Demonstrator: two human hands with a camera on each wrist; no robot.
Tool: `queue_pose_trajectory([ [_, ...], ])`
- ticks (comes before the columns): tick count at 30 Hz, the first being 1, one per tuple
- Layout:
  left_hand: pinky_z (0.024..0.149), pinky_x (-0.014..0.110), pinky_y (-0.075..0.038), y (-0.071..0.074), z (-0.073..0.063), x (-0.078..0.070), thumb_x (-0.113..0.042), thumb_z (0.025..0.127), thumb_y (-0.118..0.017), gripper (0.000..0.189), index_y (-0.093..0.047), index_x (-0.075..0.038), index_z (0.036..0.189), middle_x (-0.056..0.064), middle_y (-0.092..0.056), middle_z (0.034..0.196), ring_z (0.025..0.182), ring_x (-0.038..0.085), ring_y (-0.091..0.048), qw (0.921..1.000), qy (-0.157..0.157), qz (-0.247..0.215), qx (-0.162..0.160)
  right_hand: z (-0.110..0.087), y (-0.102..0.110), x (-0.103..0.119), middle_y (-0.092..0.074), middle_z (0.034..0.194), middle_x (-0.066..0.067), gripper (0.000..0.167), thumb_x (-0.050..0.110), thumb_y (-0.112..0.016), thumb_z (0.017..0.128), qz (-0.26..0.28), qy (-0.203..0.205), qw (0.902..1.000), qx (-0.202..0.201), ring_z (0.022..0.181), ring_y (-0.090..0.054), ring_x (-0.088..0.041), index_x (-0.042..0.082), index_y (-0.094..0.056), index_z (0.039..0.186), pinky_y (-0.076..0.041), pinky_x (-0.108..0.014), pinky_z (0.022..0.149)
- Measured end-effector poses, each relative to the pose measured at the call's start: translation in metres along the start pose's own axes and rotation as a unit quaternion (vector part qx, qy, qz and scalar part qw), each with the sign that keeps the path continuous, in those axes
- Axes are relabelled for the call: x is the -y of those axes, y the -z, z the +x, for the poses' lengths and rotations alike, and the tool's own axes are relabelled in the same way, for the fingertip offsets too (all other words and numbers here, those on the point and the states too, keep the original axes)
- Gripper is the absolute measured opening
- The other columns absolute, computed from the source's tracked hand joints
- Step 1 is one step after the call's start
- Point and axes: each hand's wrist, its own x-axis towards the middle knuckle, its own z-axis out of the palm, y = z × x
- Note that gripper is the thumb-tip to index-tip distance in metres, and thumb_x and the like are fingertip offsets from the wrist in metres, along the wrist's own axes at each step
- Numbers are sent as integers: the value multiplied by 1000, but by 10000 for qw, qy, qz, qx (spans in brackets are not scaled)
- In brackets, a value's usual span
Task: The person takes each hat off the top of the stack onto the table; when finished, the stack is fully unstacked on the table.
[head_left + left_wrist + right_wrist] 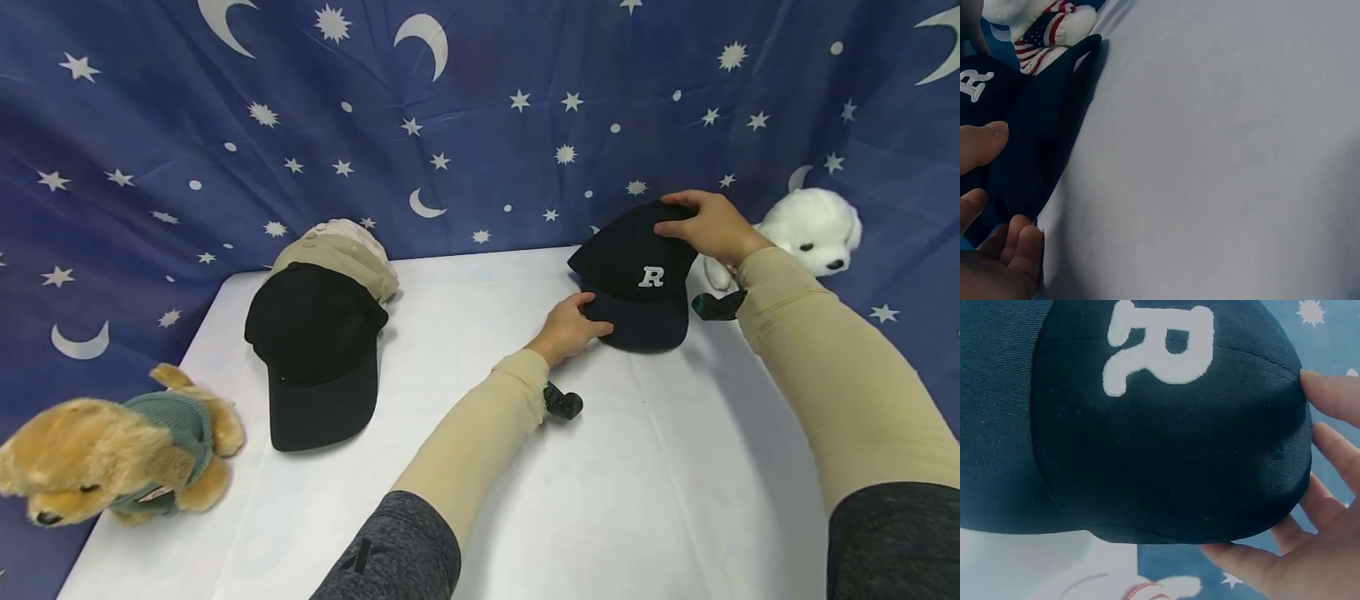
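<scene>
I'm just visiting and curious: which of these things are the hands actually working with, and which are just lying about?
In hand:
- navy cap with the white R
- left hand, pinching its brim
- right hand, holding its crown

Lying about:
- black cap
- beige cap
- brown plush dog
- white plush seal

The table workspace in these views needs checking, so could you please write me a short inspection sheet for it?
Surface: white table, smooth cloth cover.
Job's things: navy cap with a white R, at the far right of the table.
Clutter: black cap overlapping a beige cap; brown plush dog at the left edge; white plush toy behind the navy cap.
Grips: left hand pinches the navy cap's brim; right hand holds its crown.
Cables: nothing seen.
Surroundings: blue backdrop with stars and moons.
</scene>
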Motion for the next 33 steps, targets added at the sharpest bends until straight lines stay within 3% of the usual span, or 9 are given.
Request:
queue_pose_trajectory([
  [11,97,26,-45,-11,6,-4,-18,87,-80,68,-49,-8,147,10,-60,131,116,16,-56,9996,-113,-236,54,12,-2,-4,-26,160,-20,68,28,-65,97,338,12,9990,-303,146,-23,-39,5,-37,155,-26,-56,114],
  [22,102,24,-42,-22,6,-9,-15,87,-80,69,-48,-10,148,8,-51,147,129,19,-52,9983,-86,-552,193,19,2,-13,-21,163,-16,67,36,-62,98,175,-139,9984,-524,147,-19,-40,8,-38,155,-24,-58,114],
  [33,104,23,-40,-34,8,-12,-19,87,-80,67,-50,-14,147,4,-53,145,130,13,-50,9996,-4,-279,75,23,1,-18,-30,159,-19,64,31,-61,97,37,-167,9967,-799,145,-24,-38,5,-42,151,-25,-56,114],
])
